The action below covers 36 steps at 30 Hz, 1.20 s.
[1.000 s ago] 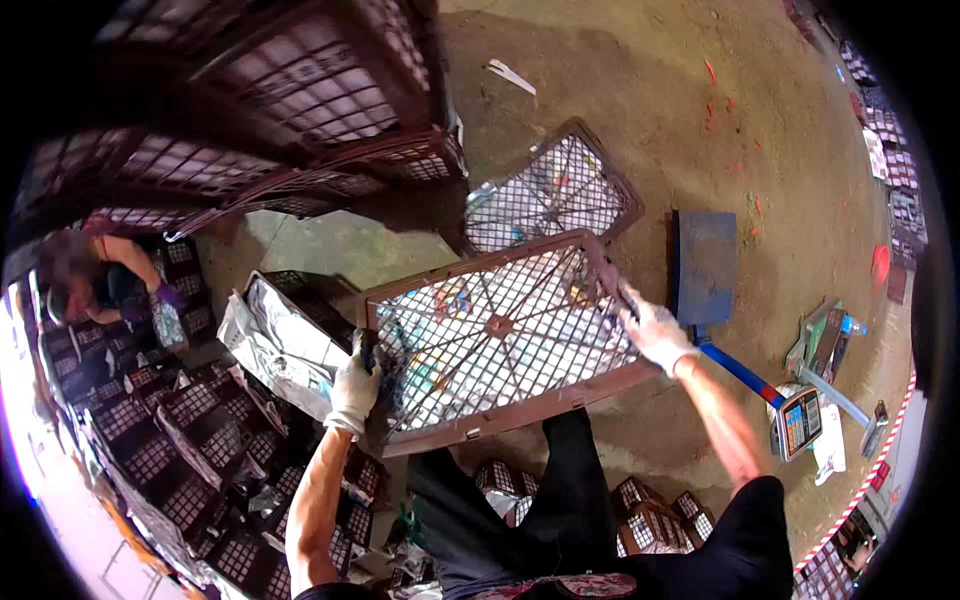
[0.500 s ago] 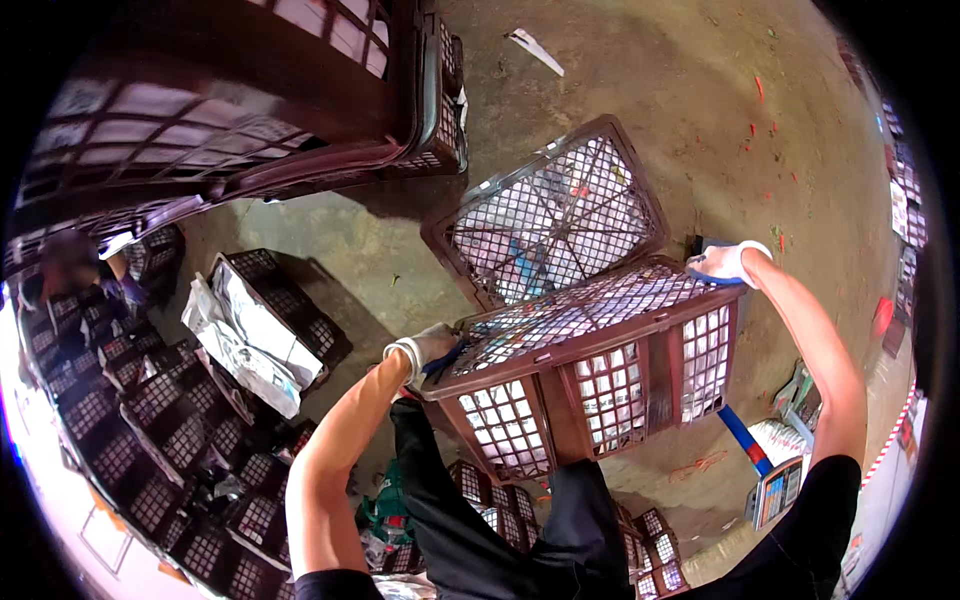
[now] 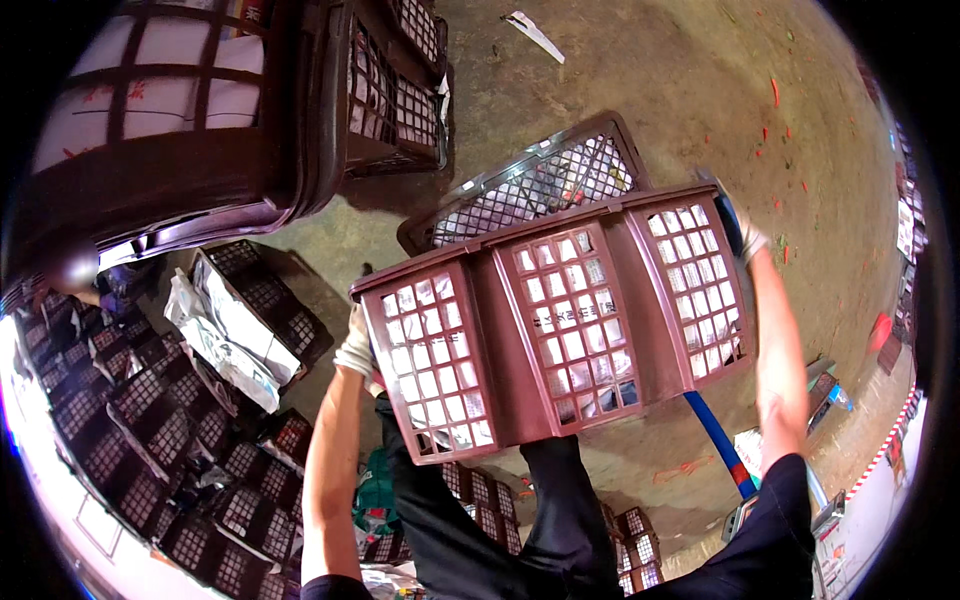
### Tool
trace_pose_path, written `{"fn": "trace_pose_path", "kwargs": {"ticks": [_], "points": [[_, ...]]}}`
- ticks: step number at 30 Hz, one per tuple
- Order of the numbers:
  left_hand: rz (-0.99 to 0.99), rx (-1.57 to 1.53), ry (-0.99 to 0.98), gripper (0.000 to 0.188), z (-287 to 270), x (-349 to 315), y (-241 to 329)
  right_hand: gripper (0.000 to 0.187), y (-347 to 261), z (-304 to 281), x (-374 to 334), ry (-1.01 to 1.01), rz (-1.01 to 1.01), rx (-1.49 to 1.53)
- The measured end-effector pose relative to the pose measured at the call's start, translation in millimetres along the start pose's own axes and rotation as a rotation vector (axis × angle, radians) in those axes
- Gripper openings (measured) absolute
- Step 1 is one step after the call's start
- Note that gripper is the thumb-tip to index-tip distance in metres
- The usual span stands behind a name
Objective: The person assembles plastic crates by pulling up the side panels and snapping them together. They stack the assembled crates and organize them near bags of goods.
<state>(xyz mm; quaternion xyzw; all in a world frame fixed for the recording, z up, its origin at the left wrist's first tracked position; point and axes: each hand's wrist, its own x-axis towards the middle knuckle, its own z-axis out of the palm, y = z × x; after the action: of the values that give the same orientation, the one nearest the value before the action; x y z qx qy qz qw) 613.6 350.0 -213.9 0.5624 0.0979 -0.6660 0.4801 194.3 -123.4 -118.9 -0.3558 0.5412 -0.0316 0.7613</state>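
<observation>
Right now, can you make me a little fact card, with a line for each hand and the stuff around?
Left hand: white glove, gripping one end of the brown crate
Right hand: gloved too, gripping the opposite end
Crate side: lattice panels facing the camera, whitish contents showing through
Behind it: second crate on the floor, partly hidden
Upper left: stacked crates
Lower right: blue pole, partly hidden
Floor: white strip near the top, small red bits at right

I'm looking in on what seems a warehouse: a tall crate stack (image 3: 240,165), crowded crates (image 3: 165,430) below that stack, a scale's blue pole (image 3: 717,440) to its lower right, red scraps (image 3: 775,92) littering the floor (image 3: 650,60).
</observation>
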Motion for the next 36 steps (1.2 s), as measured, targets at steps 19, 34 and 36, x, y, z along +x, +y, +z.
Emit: {"fn": "trace_pose_path", "kwargs": {"ticks": [19,34,36], "points": [[-0.021,-0.425,0.614,0.053,95.5,7.0,-49.2,0.053,-8.0,6.8,83.5,0.358,0.084,-0.177],[0.112,-0.408,0.536,0.044,79.3,28.2,-45.6,0.06,-1.0,30.4,51.9,0.483,0.165,-0.262],[0.275,-0.221,0.458,0.036,74.3,31.6,-47.3,0.061,3.3,19.6,32.0,0.53,0.065,-0.275]]}}
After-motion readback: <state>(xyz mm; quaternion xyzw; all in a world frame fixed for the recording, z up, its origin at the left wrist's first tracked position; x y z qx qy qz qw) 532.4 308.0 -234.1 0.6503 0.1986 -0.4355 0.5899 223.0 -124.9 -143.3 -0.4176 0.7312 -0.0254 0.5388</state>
